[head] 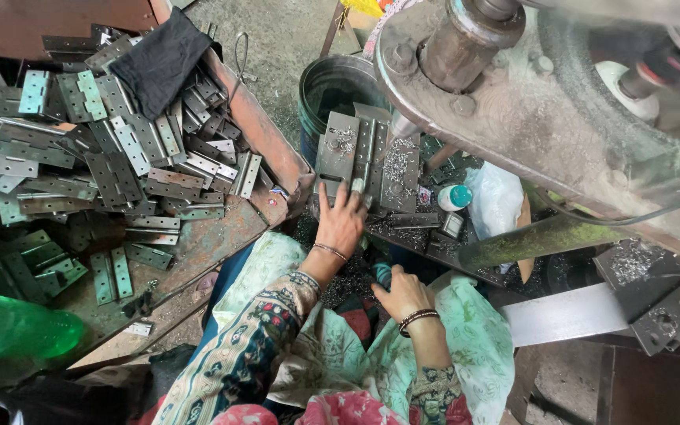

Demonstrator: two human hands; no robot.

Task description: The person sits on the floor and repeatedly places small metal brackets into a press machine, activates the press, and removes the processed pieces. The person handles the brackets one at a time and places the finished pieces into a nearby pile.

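Nearest to the camera, the right hand [403, 295] is curled into a loose fist low over the lap, with a dark bead bracelet on its wrist. A small blue-green thing shows just beside its fingers, but I cannot tell if the hand grips it or only rests near it.

A little further, the left hand [341, 222] reaches forward with fingers spread and lies flat on the lower edge of a grey steel hinge plate [337, 151]. The plate sits on the dark machine bed [403, 236], so the flat palm seems to press it and keep it from sliding, not to lift it. Bright metal shavings [397, 165] lie over the neighbouring steel plates, which suggests that cutting or drilling takes place here.

To the left, a rusty metal tray [253, 130] holds a big heap of flat grey hinges [96, 157], near to the left arm, probably for easy reach. A black cloth [159, 59] lies on top of the heap. A green plastic bottle [9, 330] lies at the tray's near corner.

Beyond the plate stands a dark round bucket [332, 90], and the heavy grey machine head [513, 86] hangs over the bed on the right.
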